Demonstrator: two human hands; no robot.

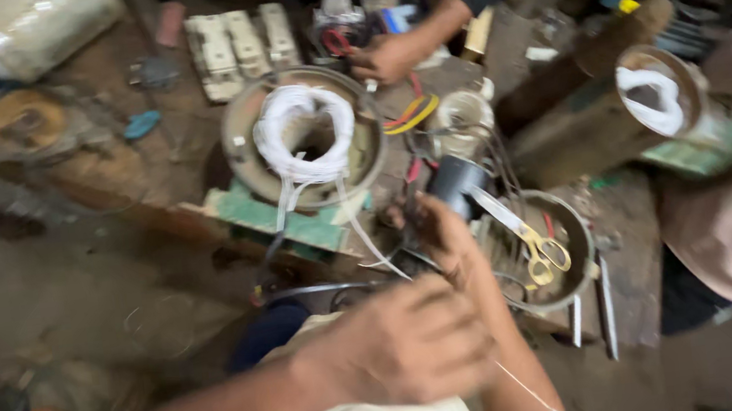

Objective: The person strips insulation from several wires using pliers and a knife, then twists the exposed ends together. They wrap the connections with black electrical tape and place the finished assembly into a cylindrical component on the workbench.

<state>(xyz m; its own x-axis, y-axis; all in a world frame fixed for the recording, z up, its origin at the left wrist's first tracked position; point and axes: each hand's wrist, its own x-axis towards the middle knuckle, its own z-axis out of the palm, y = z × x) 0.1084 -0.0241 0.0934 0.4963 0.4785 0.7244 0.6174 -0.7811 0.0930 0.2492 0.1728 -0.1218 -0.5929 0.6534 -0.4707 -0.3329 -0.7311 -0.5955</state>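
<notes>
The left hand (409,343) sits low in the frame at about six o'clock, fingers curled together into a loose fist; whether it pinches anything I cannot tell (motion blur hides the fingertips), though a thin white wire (527,389) runs just past it toward five o'clock. The right hand (443,238) reaches up toward the centre, its fingers closed among loose wire ends; what exactly they grip is unclear. Just beyond it at twelve o'clock stands a round metal stator (240,146) wound with a white coil (303,139), resting on a green block (271,218). At three o'clock of the right hand a metal bowl (577,236) holds yellow-handled scissors (531,242). Another person's hand (386,56) works at the top; a second wound stator (662,98) lies at two o'clock.
</notes>
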